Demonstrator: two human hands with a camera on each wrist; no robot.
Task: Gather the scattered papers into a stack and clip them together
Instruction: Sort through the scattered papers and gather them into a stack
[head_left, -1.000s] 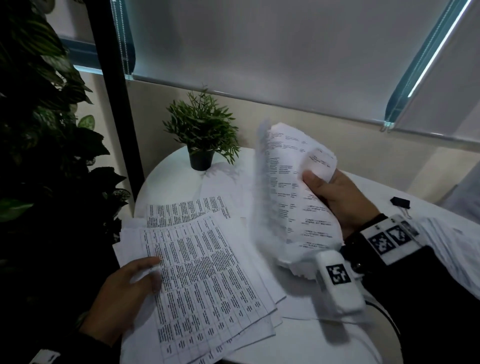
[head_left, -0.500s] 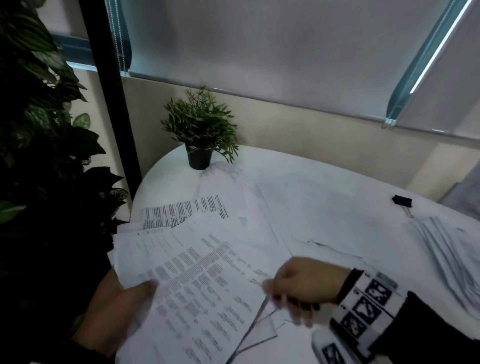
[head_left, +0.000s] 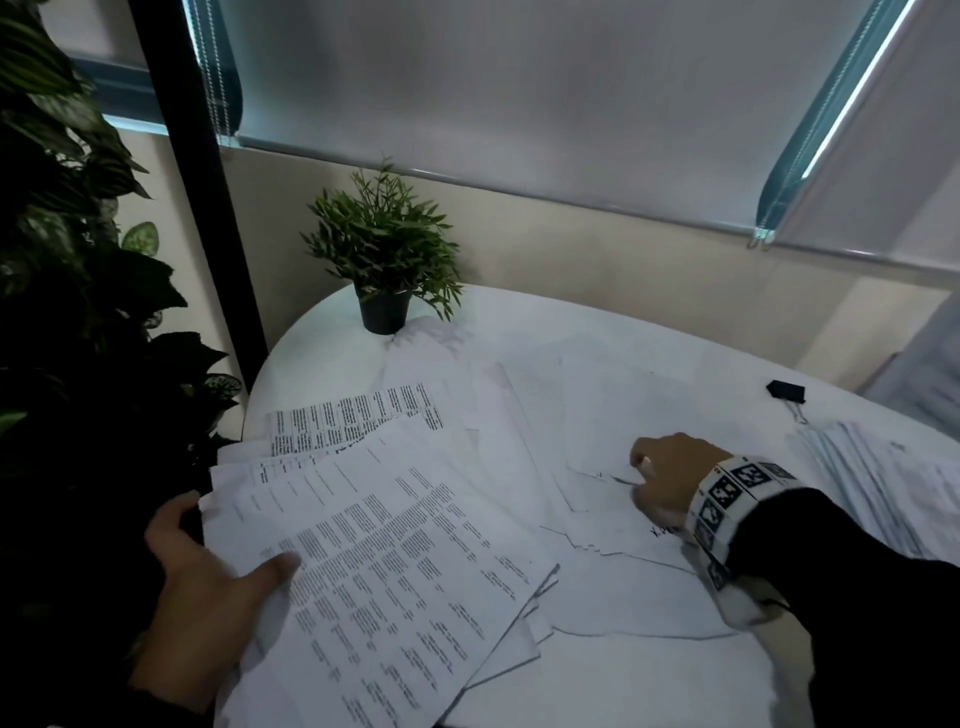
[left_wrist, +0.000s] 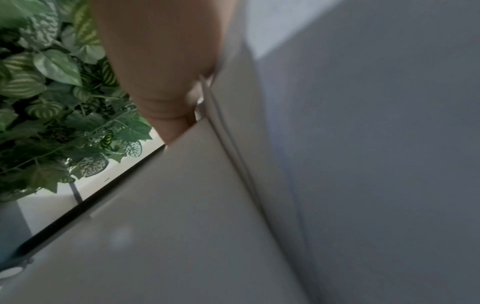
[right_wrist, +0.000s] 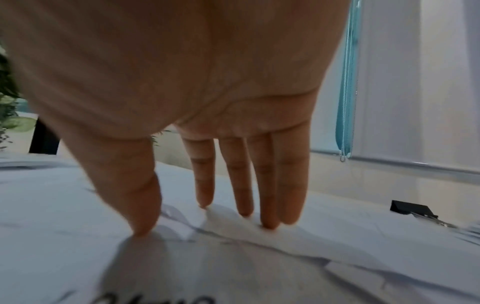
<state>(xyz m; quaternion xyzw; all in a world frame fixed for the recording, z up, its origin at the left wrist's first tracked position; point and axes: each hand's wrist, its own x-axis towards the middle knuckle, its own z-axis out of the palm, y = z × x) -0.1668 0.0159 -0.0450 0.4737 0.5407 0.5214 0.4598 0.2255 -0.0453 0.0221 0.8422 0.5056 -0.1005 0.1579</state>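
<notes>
A fanned stack of printed papers (head_left: 395, 561) sits at the table's near left. My left hand (head_left: 208, 597) grips its left edge, thumb on top and fingers underneath. In the left wrist view the sheets' pale underside (left_wrist: 337, 144) fills the frame beside my hand (left_wrist: 166, 61). Loose white sheets (head_left: 613, 410) overlap across the middle of the table. My right hand (head_left: 657, 475) reaches onto them with straight fingers, and the fingertips (right_wrist: 244, 209) touch a sheet's edge (right_wrist: 259, 257). A black binder clip (head_left: 785, 391) lies far right, also visible as the clip (right_wrist: 410, 209) beyond my fingers.
A small potted plant (head_left: 384, 312) stands at the back of the round white table (head_left: 322, 343). Another pile of papers (head_left: 883, 483) lies at the right edge. Large dark foliage (head_left: 62, 312) crowds the left side. Window blinds hang behind.
A second ago my right hand held a curled bundle of sheets up; it then came down at the left-hand stack. Now it has moved right, empty, onto the loose sheets.
</notes>
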